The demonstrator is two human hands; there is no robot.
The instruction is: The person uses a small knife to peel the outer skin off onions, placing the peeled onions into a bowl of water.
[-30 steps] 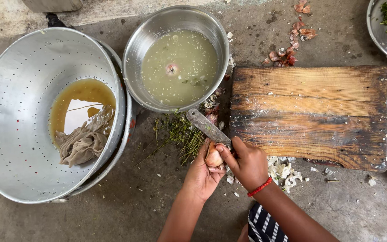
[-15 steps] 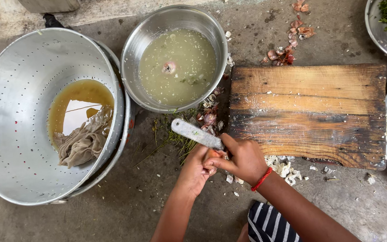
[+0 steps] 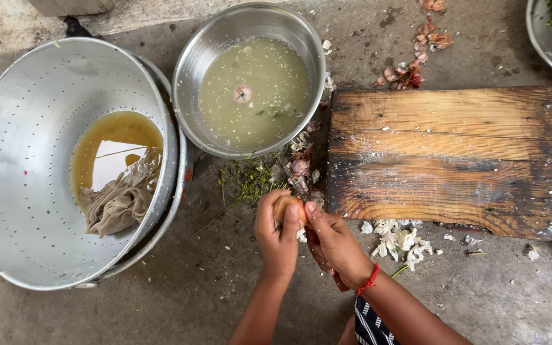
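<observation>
We see the big colander [image 3: 27, 160] at left, the steel bowl [image 3: 250, 76] of cloudy water above, the wooden board [image 3: 442, 160] at right. Just below the bowl, our left hand [image 3: 277, 233] and right hand [image 3: 335, 243] close together around a small shallot [image 3: 285, 207] (mostly hidden by fingers); any knife is hidden.

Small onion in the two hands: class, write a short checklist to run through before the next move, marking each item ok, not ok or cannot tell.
1. Small onion held by both hands: ok; left hand and right hand both touch it.
2. Knife position known: cannot tell; no blade shows.
3. Wooden board bare enough for cutting: ok.
4. Steel bowl of cloudy water near the hands: ok.
5. Floor around the hands free of peelings: not ok.
</observation>
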